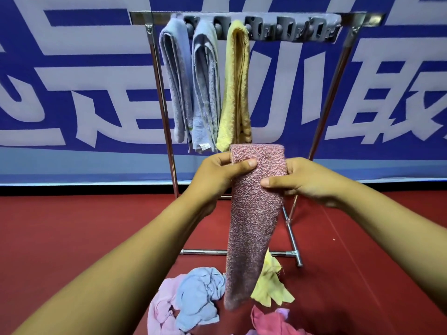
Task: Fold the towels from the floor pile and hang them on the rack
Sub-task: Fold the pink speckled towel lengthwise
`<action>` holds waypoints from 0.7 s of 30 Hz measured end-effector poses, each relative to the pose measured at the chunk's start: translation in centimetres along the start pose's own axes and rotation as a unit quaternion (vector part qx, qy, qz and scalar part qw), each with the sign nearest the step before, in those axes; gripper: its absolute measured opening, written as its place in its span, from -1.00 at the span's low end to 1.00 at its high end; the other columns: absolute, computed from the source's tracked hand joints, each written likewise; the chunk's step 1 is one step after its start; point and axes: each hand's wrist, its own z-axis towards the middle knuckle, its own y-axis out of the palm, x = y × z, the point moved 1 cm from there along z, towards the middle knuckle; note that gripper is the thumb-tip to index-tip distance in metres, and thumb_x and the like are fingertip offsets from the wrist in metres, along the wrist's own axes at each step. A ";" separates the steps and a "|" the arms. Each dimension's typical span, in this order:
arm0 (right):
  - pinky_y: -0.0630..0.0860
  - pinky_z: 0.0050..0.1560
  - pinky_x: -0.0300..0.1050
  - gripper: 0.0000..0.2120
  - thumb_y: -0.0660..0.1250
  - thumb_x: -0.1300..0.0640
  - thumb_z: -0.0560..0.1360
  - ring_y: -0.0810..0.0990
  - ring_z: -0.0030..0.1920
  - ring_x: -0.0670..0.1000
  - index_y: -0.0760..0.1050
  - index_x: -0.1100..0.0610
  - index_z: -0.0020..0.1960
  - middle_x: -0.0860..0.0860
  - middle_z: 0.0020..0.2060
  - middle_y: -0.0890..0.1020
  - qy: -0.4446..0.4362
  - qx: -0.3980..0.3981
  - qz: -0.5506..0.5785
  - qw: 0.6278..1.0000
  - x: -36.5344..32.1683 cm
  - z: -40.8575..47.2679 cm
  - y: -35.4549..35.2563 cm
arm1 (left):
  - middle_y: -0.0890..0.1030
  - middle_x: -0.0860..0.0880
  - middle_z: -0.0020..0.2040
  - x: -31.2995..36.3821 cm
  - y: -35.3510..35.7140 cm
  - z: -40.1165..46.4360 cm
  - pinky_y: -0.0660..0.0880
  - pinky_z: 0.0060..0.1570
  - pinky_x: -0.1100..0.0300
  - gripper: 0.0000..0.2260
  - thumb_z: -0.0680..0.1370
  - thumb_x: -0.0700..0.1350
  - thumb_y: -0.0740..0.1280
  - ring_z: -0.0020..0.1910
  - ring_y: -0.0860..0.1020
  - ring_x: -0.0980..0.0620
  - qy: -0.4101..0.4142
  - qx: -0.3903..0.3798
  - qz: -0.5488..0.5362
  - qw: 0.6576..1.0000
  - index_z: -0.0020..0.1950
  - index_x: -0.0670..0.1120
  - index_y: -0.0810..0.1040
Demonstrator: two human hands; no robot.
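Straight ahead of me, on the red floor (72,238), stands the metal rack (159,76), and three folded towels hang side by side from the left part of its top bar: a blue towel (174,78), a grey-blue towel (205,88) touching it, and a yellow towel (238,81) just to the right. The grey clips (290,30) along the rest of the bar hold nothing.

Below me on the floor lies the pile: a crumpled light blue towel (198,296) resting on a pale pink towel (159,310), a yellow cloth (271,284) to the right, and a deep pink towel (275,322) at the bottom edge.

Between the rack and the pile I hold up a folded mauve towel (254,213), a long narrow strip hanging down with its lower end just above the pile. My left hand (217,172) grips its upper left edge, thumb across the front and fingers curled behind. My right hand (297,180) pinches the right edge a little lower, thumb pressed on the front.
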 end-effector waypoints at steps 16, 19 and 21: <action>0.43 -0.53 -0.27 -0.78 0.11 0.21 0.63 0.55 -0.47 -0.12 0.50 0.20 0.15 -0.04 -0.44 0.61 -0.017 0.024 0.133 0.991 -0.6 0.2 -0.4 | 0.54 -0.19 -0.04 -2.1 -1.7 -1.8 0.40 0.07 0.06 -0.69 0.56 -0.03 0.33 -0.04 0.45 -0.08 -0.090 -0.147 0.084 0.981 0.03 -0.31 0.52; 0.49 -0.43 -0.27 -0.81 0.15 0.24 0.61 0.61 -0.37 -0.09 0.53 0.21 0.08 -0.01 -0.35 0.67 -0.027 0.020 0.160 0.987 -1.0 0.1 -0.7 | 0.63 -0.17 -0.03 -1.8 -1.7 -1.5 0.50 0.05 0.15 -0.87 0.58 -0.20 0.29 -0.06 0.56 -0.03 -0.069 -0.121 0.092 0.986 -0.02 -0.25 0.59; 0.56 -0.20 -0.23 -0.80 0.25 0.18 0.53 0.66 -0.18 -0.04 0.56 0.19 0.11 0.04 -0.17 0.70 -0.038 0.022 0.142 0.989 -0.8 0.0 -0.8 | 0.64 -0.22 0.01 -1.3 -1.2 -1.3 0.52 0.05 0.14 -0.86 0.55 -0.23 0.31 -0.05 0.58 -0.04 -0.054 -0.096 0.078 0.991 0.03 -0.26 0.61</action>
